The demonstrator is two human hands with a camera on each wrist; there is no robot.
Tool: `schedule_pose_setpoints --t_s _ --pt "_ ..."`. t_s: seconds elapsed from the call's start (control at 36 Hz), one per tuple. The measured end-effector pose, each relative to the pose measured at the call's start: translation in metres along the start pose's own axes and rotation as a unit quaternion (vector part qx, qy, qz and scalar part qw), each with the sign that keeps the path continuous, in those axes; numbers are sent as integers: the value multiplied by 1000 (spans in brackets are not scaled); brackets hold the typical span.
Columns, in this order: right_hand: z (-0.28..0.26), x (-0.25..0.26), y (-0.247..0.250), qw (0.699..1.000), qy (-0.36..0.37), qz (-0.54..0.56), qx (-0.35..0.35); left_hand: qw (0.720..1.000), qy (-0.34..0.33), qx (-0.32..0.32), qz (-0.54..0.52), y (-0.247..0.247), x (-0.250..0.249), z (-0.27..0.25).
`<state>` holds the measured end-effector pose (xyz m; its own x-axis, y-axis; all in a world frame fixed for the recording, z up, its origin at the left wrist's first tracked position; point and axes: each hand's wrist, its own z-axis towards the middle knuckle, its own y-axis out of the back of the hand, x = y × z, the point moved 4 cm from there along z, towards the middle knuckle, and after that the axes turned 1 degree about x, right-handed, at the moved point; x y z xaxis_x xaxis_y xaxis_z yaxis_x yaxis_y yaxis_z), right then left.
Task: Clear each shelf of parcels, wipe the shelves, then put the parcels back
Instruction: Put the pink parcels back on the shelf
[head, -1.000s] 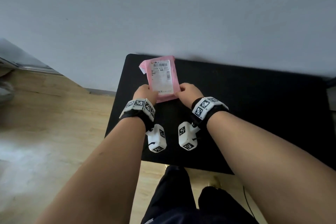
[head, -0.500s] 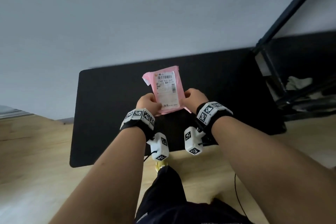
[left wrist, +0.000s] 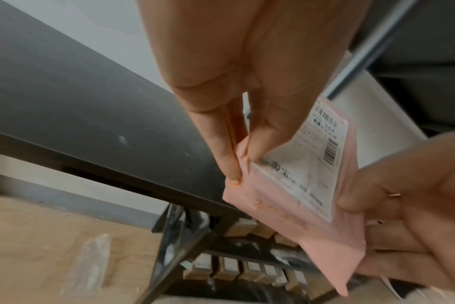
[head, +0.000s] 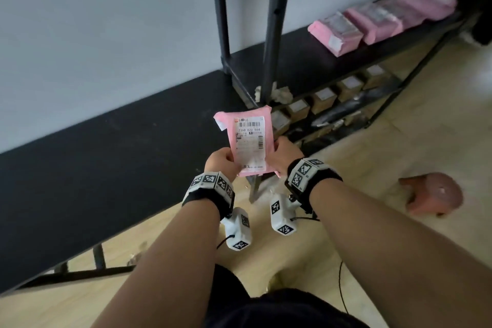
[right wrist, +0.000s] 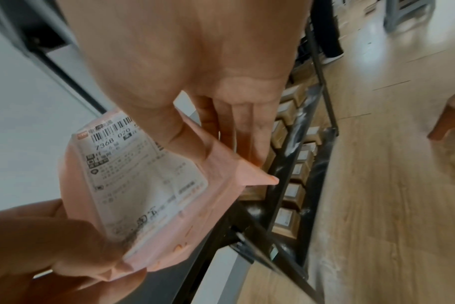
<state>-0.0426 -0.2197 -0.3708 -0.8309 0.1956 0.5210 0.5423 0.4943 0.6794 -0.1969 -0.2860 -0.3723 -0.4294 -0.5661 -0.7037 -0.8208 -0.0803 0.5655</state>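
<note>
I hold a flat pink parcel (head: 249,141) with a white barcode label in both hands, up in the air past the black table's right end. My left hand (head: 222,164) pinches its lower left corner (left wrist: 243,162). My right hand (head: 283,153) grips its right edge, thumb on top (right wrist: 185,142). Ahead to the right stands the black metal shelf rack (head: 274,34). Its middle shelf (head: 300,66) carries a row of pink parcels (head: 372,21) toward its right end. Several small brown boxes (head: 323,98) line the shelf below.
A long black table (head: 106,162) runs along the grey wall on my left. A pink plastic stool (head: 434,194) stands on the wooden floor to the right. Crumpled pale cloth (head: 279,93) lies at the rack's near post. A clear plastic scrap (left wrist: 89,265) lies on the floor.
My view has swung right, from the black table to the shelf rack. Both hands have carried the pink parcel off the table toward the rack, keeping the same hold.
</note>
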Motion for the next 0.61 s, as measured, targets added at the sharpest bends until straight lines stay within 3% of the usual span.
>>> schedule_pose_setpoints --t_s 0.17,0.31,0.5,0.61 --pt "5 -64 60 997 -49 52 -37 998 -53 14 23 -63 -64 -10" --pt "22 -90 101 994 -34 82 -58 996 -80 21 35 -96 -112 4" --pt "72 -91 164 992 -14 47 -113 993 -107 21 36 -120 -178 54" --pt "103 -74 199 994 -8 30 -105 995 -98 14 24 -122 -213 90"
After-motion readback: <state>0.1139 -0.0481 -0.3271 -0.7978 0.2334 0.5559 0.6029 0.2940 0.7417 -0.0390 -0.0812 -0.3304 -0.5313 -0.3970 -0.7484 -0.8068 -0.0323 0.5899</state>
